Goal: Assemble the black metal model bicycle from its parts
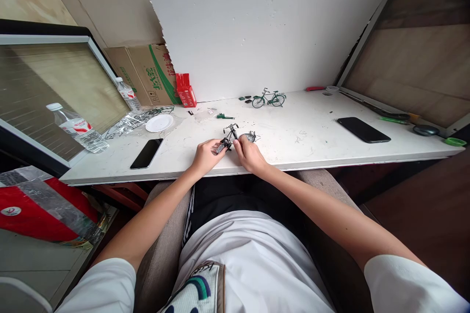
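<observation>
Between my hands, just over the front part of the white table, is a partly built dark model bicycle (229,136) with silvery handlebars pointing away from me. My left hand (206,159) is closed on its rear end, by the saddle and rack. The fingers of my right hand (251,154) pinch its front part near the handlebars; the exact grip is hidden. A small spoked wheel piece (251,136) lies just beyond my right hand. Farther off, a green part (224,116) rests on the table. At the back stands a complete green model bicycle (269,99).
Phones lie at left (147,153) and right (363,129). A white round lid (159,123), plastic bottles (80,129) and sprues fill the left side, before a cardboard box (147,76) and small red box (186,92). A white foam board (264,29) stands behind.
</observation>
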`<state>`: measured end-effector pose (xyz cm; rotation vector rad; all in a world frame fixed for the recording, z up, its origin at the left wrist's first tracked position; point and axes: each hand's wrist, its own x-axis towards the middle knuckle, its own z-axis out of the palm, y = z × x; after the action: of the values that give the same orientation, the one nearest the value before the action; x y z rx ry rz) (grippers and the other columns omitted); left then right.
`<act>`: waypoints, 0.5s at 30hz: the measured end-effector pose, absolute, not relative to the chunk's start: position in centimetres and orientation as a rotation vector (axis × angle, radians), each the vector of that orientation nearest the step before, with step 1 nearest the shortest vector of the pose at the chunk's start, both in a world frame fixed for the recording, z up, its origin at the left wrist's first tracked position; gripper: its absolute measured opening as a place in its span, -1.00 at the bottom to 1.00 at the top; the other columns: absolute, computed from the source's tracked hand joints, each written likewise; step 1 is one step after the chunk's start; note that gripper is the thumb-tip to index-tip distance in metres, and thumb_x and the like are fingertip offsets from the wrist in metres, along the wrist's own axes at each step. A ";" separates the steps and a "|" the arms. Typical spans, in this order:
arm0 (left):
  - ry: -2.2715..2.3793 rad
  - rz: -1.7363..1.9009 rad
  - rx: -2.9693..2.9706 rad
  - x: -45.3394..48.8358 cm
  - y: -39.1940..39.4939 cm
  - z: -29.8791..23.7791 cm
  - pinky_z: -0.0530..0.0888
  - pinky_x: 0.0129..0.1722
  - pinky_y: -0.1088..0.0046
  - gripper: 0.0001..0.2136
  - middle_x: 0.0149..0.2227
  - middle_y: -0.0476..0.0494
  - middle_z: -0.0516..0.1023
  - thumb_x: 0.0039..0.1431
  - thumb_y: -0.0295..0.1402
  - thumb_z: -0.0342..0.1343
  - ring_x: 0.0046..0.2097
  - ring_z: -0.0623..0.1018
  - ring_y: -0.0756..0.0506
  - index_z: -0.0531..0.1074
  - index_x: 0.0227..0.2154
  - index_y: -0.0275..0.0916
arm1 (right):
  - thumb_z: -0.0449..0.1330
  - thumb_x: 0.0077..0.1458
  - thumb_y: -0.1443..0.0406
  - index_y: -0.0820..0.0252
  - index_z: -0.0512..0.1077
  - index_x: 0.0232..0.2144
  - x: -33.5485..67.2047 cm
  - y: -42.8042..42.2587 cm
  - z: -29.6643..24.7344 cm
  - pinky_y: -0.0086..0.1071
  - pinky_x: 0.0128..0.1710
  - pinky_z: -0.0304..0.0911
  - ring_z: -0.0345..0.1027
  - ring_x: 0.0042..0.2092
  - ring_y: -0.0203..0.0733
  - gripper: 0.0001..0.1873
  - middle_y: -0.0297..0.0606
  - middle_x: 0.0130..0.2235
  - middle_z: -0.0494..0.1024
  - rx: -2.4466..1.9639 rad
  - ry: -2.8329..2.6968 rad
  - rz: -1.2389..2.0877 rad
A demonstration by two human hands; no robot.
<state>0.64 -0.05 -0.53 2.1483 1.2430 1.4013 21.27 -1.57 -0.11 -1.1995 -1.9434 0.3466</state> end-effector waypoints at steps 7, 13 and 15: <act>1.252 1.400 2.121 0.5 0.1 -0.6 0.65 -0.28 0.40 -0.76 -0.22 -0.23 0.75 0.15 -0.31 0.35 -0.28 0.71 -0.12 0.64 -0.13 -0.27 | -0.04 0.45 0.11 0.07 0.18 -0.13 21.4 -1.5 -0.4 -0.30 -0.35 0.18 0.40 -0.36 -0.08 -0.81 -0.20 -0.26 0.55 -1.096 -2.000 0.406; 1.243 1.392 2.095 0.5 0.1 -0.5 0.66 -0.28 0.40 -0.75 -0.24 -0.22 0.75 0.14 -0.29 0.36 -0.29 0.71 -0.13 0.65 -0.14 -0.27 | -0.03 0.47 0.10 0.05 0.18 -0.18 21.4 -1.3 -0.7 -0.32 -0.37 0.12 0.38 -0.39 -0.12 -0.80 -0.21 -0.26 0.58 -1.106 -1.989 0.411; 1.243 1.397 2.100 0.5 0.1 -0.5 0.66 -0.28 0.40 -0.75 -0.24 -0.22 0.75 0.13 -0.29 0.37 -0.29 0.71 -0.13 0.65 -0.15 -0.26 | -0.03 0.47 0.09 0.05 0.17 -0.20 21.4 -1.2 -0.8 -0.32 -0.38 0.09 0.35 -0.41 -0.12 -0.79 -0.23 -0.28 0.56 -1.102 -1.980 0.409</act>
<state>0.47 0.13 -0.53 2.1002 1.2430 1.3966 21.42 -1.22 -0.80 -1.1021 -1.9799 0.4085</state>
